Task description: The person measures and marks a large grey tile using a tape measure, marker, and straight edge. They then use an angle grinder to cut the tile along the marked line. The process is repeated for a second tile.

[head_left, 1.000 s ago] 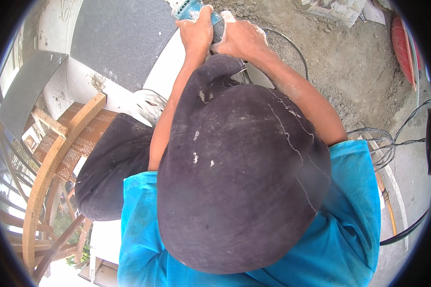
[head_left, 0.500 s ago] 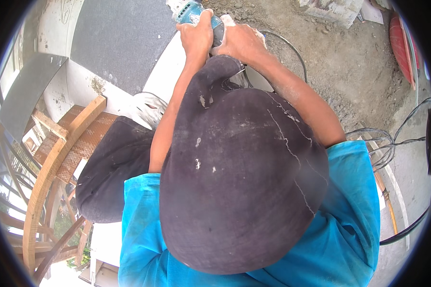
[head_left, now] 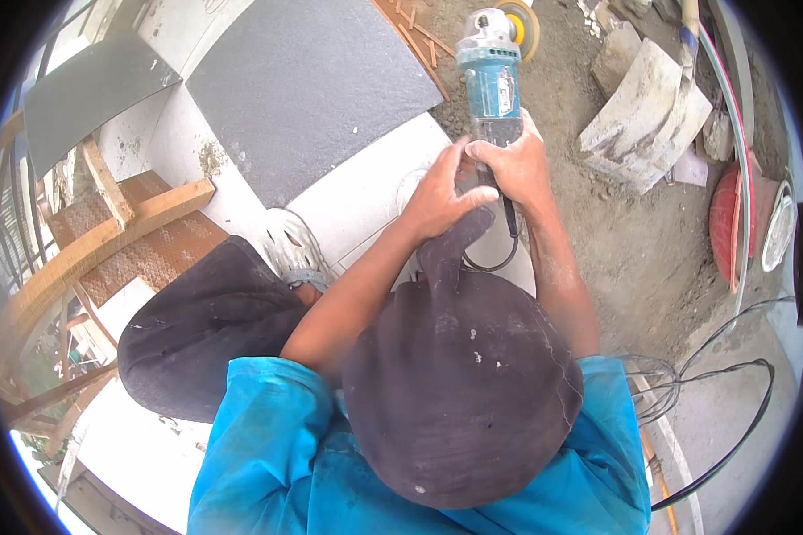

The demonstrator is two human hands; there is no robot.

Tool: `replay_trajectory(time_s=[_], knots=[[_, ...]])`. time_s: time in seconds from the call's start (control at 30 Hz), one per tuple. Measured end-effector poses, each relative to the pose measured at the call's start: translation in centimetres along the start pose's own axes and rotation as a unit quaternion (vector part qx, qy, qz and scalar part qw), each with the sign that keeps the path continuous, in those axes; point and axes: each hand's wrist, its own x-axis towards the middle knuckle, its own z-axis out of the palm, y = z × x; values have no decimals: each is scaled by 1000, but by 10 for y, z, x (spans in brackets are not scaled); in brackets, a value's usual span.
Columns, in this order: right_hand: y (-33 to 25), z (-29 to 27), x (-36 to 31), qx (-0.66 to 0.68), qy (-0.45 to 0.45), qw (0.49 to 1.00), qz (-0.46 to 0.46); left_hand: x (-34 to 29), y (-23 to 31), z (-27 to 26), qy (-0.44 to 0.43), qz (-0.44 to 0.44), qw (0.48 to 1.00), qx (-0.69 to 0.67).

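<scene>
A blue-and-grey angle grinder (head_left: 493, 85) with a yellowish disc (head_left: 527, 28) at its head points away from me. My right hand (head_left: 519, 165) is wrapped around the dark rear part of its body. Beside that rear end is my left hand (head_left: 439, 189), slightly blurred, with its thumb stretched out and its fingers apart from the thumb. Whether its fingertips touch the grinder, I cannot tell. From the grinder's back end a dark cord (head_left: 511, 218) runs down behind my knee. A large dark grey tile (head_left: 312, 94) lies to the left of the grinder on white tiles (head_left: 375, 178).
My dark-trousered knees (head_left: 464, 392) rise in front of me. A wooden frame (head_left: 107, 232) and another grey tile (head_left: 94, 94) stand left. Right, on dirt (head_left: 589, 241), are a dusty shovel (head_left: 642, 120), a red bowl-like object (head_left: 730, 223) and coiled cables (head_left: 665, 383).
The grinder has shifted right in view and now points straight ahead. My left hand has come off its body toward the rear end, while my right hand has moved onto the body.
</scene>
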Motion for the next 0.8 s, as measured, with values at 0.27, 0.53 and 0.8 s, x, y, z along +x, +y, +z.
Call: replay_trajectory(time_s=[0.27,0.53,0.8], knots=[[-31,1,12,151,26,987,42,1,24,-4,-43,-7,999,20],[-29,-4,-5,37,139,989,13,12,21,-9,-93,-15,995,38],[24,-68,-51,43,394,914,81,14,-7,24,-207,-26,972,108]])
